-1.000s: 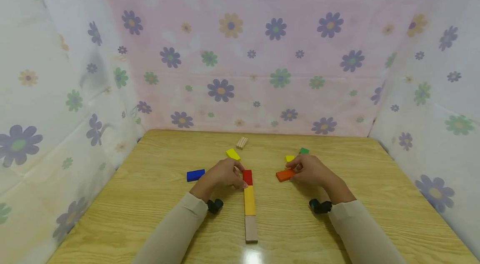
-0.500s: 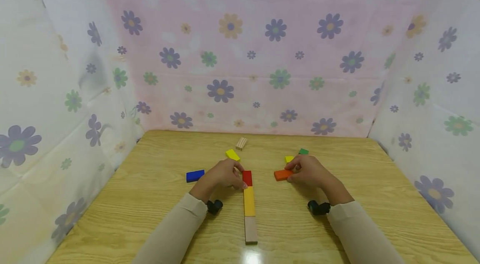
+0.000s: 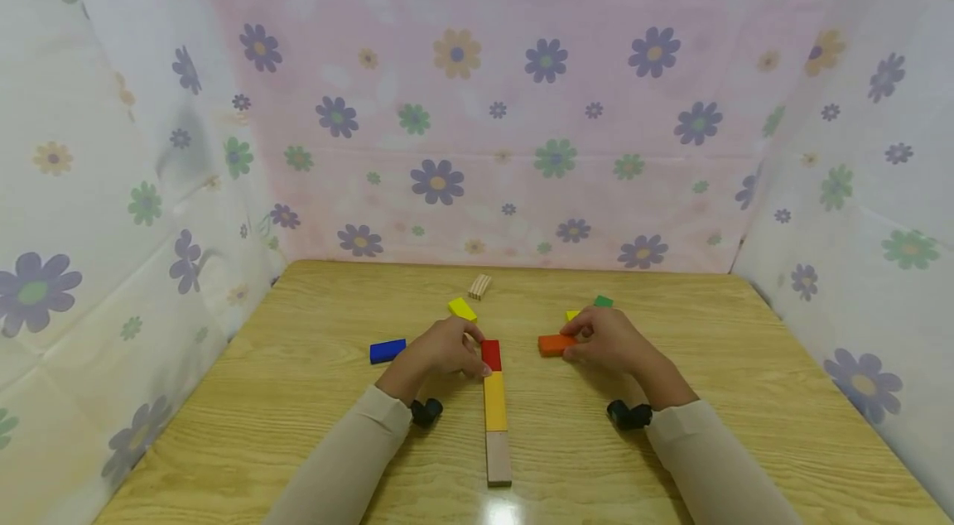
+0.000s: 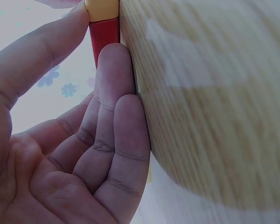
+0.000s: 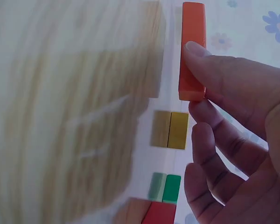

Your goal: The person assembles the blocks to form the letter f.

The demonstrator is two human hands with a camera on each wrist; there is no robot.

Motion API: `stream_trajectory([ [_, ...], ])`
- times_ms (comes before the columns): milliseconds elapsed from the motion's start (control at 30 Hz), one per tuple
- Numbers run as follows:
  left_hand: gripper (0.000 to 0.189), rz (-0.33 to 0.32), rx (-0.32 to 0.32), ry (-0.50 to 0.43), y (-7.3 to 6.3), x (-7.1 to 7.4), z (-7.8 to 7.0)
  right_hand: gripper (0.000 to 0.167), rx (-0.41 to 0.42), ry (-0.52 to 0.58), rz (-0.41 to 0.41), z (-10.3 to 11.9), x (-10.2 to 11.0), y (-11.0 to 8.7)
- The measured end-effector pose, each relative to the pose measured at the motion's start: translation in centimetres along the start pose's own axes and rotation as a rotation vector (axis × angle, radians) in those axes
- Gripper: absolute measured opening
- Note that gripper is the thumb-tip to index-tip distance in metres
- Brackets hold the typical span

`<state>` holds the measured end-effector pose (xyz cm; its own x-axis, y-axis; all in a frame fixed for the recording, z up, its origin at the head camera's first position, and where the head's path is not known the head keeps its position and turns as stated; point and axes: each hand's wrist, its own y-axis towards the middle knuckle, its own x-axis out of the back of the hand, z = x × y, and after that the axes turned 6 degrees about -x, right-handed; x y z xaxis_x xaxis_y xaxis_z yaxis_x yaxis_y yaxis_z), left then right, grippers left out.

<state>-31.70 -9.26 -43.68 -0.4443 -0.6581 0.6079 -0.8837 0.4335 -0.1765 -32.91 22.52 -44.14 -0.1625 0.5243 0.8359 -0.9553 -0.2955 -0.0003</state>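
Note:
A row of flat blocks lies end to end: a plain wooden block [image 3: 498, 459] nearest me, a yellow-orange block [image 3: 495, 402], then a red block [image 3: 491, 354]. My left hand [image 3: 445, 349] rests along the row's left side. Its index fingertip is at the red block's far corner, and its thumb [image 4: 67, 35] touches near the joint between red and yellow-orange. My right hand [image 3: 613, 339] pinches an orange block [image 5: 192, 51] between thumb and fingers, low over the table to the right of the row. The block's right end is hidden behind the fingers in the head view.
Beyond the hands lie a yellow block [image 3: 462, 310], striped wooden pieces [image 3: 480, 286], a green block [image 3: 604, 301] and another yellow block [image 5: 178, 130]. A blue block [image 3: 388, 351] lies left of my left hand. Flowered cloth [image 3: 477, 94] surrounds the wooden table [image 3: 335, 301].
My right hand has moved a little left toward the row with the orange block, which has turned to lie more sideways. The left hand and the row stay put.

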Motion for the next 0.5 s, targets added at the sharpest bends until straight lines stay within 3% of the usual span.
stream_trajectory([
  [500,0.055,-0.008,0.015,0.014,-0.2,-0.1,-0.3,0.027,0.05,0.073,-0.004,1.8,-0.4,0.0],
])
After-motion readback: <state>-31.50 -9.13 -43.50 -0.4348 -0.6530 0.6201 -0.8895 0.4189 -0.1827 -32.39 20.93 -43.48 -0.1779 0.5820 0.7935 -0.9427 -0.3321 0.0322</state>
